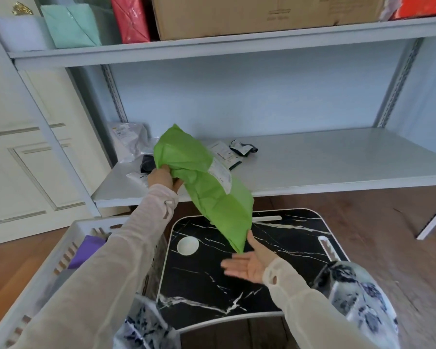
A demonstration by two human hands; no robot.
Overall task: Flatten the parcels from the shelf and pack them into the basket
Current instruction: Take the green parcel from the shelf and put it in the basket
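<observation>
Softness is shown in every crease of the green parcel (202, 182), which is held slantwise in the air, its upper end over the edge of the lower shelf (337, 159) and its lower corner hanging above the black marbled lap table (199, 293). The upper end is gripped by the left hand (161, 178), fingers curled into the bunched film. The right hand (247, 265) is held flat and palm-up under the lower corner, with fingers straight and nothing grasped; whether its thumb actually touches the film cannot be made out from this angle. The parcel is judged light, since it is borne from one end by a single hand, and limp, since it sags and folds rather than keeping a shape. The thin film is likely to be slippery, and trapped air may be expected to resist flattening. A surer hold would probably be had at two opposite corners, away from the white label (220, 173), so that the bag can be laid on the table and pressed out with flat palms. The white basket (91, 224) stands just beside the table on the left, with a purple parcel (86, 250) lying in it, and a few more parcels (227, 157) are seen on the shelf.
</observation>
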